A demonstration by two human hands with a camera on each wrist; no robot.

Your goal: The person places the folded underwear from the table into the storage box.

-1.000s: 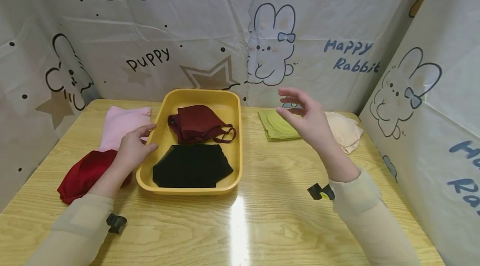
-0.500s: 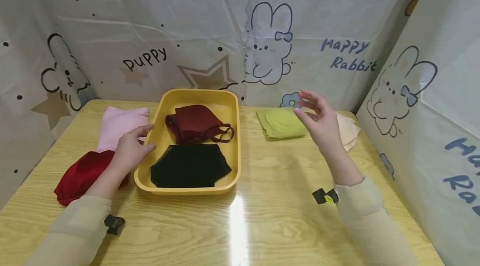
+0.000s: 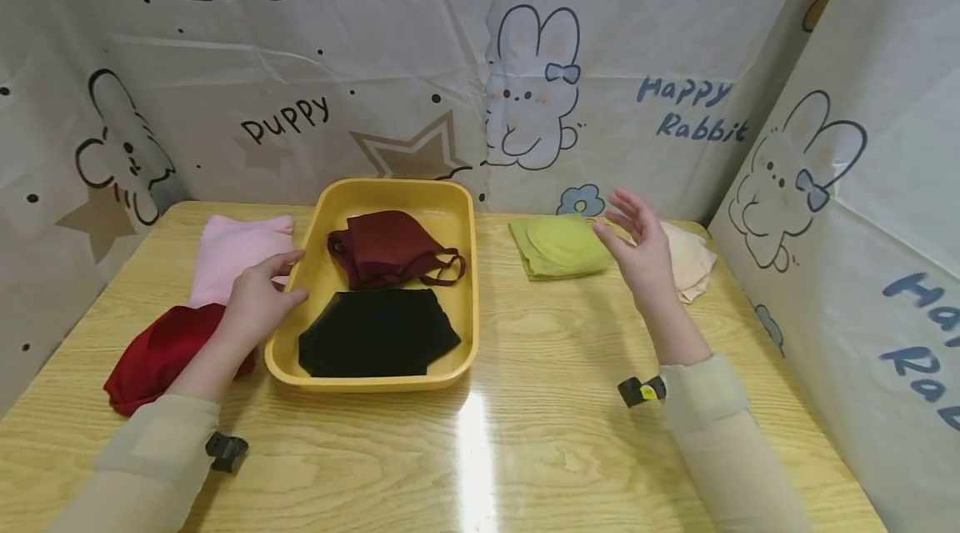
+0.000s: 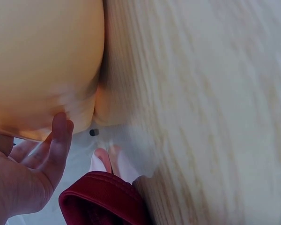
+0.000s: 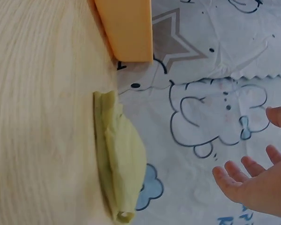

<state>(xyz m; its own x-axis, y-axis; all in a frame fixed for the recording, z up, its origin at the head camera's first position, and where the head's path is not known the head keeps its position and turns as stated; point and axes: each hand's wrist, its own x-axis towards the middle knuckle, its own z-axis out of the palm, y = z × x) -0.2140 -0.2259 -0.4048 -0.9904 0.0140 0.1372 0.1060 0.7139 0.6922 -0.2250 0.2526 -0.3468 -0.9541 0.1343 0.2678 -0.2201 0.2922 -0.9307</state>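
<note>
A yellow plastic tray (image 3: 375, 384) stands left of the middle in the head view. In it, a folded maroon cloth piece with a thin strap loop (image 3: 393, 249) lies behind a flat, near-black folded cloth piece (image 3: 378, 334). My left hand (image 3: 262, 295) holds the tray's left rim, thumb at the rim and fingers against the outer wall in the left wrist view. My right hand (image 3: 641, 253) hovers with loosely spread fingers and holds nothing. It is between a folded yellow-green cloth (image 3: 562, 248) and a cream cloth (image 3: 686, 262), partly covering the latter in the head view.
A pink folded cloth (image 3: 232, 253) and a red cloth (image 3: 161, 358) lie left of the tray, partly behind the left arm. White printed sheeting (image 3: 420, 32) walls the wooden table (image 3: 360, 466) at the back and sides.
My right hand has drawn right, off the yellow-green cloth, toward the cream one, uncovering more of the former. My left hand stays on the tray rim. The head view has shifted slightly.
</note>
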